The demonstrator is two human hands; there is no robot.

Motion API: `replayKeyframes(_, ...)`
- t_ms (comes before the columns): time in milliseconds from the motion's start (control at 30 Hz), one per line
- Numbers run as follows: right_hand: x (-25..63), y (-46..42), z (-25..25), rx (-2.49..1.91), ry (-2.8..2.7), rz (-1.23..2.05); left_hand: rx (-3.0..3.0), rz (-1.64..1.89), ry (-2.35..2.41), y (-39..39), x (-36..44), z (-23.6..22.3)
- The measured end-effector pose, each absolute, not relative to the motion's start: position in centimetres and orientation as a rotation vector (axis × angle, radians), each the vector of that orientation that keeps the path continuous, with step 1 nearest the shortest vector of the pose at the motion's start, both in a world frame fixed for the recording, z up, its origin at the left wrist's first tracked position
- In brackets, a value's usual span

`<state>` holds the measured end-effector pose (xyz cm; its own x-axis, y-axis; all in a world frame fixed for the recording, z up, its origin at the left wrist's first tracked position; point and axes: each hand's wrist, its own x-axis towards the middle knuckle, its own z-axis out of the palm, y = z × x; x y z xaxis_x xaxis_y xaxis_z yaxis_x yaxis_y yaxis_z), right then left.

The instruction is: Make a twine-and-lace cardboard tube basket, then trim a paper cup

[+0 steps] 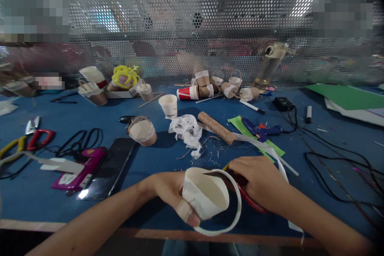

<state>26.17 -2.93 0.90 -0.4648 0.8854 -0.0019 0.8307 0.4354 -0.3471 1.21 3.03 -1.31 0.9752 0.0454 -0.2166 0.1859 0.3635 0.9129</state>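
Observation:
My left hand (180, 200) is wrapped round a white paper cup (204, 196), tilted with its mouth toward the right. A thin white strip (239, 204) hangs off the cup and curves in a loop on its right side. In my right hand (255, 176) is a pair of scissors with red and yellow handles (250, 200). Their dark blades reach over the cup's rim near the upper end of the strip. Whether the blades touch the paper I cannot tell. A bandage-like wrap covers part of my left thumb.
A twine roll (217, 128), white lace (189, 130), and a blue glue gun (261, 129) on green paper lie ahead. At left are a small twine basket (142, 131), a phone (109, 168), a magenta device (81, 168) and other scissors (39, 138). Cups and baskets line the mesh screen (180, 48).

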Motion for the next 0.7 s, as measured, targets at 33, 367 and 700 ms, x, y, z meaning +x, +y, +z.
replayKeyframes(33,26.14,-2.96,0.93,-1.478,-2.502,0.473,1.194,-0.095,0.204,3.00,1.29,-1.29)
replayKeyframes(367,26.24,-3.21,0.19,-1.327,-2.513,0.509,1.215,-0.106,0.157,2.82,1.52,-1.99)
replayKeyframes(700,25.96,-3.05,0.86,-1.357,-2.595,0.486,1.238,-0.083,0.103,2.81,2.13,-1.54)
